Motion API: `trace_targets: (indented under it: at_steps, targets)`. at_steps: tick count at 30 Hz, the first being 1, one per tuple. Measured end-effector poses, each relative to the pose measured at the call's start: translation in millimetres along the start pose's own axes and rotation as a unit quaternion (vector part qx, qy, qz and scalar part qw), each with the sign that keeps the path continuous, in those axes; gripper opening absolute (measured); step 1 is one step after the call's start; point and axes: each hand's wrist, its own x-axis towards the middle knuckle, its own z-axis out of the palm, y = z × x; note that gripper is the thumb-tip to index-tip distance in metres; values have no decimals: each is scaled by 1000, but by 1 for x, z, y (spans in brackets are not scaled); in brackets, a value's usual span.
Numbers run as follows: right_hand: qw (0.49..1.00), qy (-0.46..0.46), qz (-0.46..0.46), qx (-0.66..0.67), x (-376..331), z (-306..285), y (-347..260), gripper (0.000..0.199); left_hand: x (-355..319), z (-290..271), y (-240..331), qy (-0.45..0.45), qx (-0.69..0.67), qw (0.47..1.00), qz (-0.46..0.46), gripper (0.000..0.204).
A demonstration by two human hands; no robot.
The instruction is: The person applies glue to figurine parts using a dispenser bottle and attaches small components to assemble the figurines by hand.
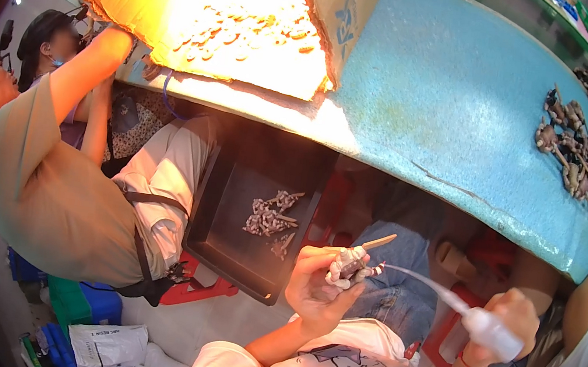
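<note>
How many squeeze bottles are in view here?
1: the white squeeze bottle in the right hand, its nozzle pointing toward the figurine in the left hand. Others could be hidden under the blue table.

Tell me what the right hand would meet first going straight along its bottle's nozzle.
Likely the small figurine in the left hand: the squeeze bottle in the right hand aims its nozzle toward it, though depth leaves contact unclear.

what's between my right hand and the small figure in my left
The thin nozzle of the pale bottle, its tip close to the figure, contact unclear; the head view shows it.
</note>
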Motion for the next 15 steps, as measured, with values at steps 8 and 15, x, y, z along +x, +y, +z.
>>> trace_targets:
  at_steps: [8,15]
  targets:
    - [903,57,350,242,39,11,38,43,2,-3,1,61,-208,953,-211,42]
    - [949,-114,288,57,112,61,87,34,0,-26,8,74,-157,957,-234,42]
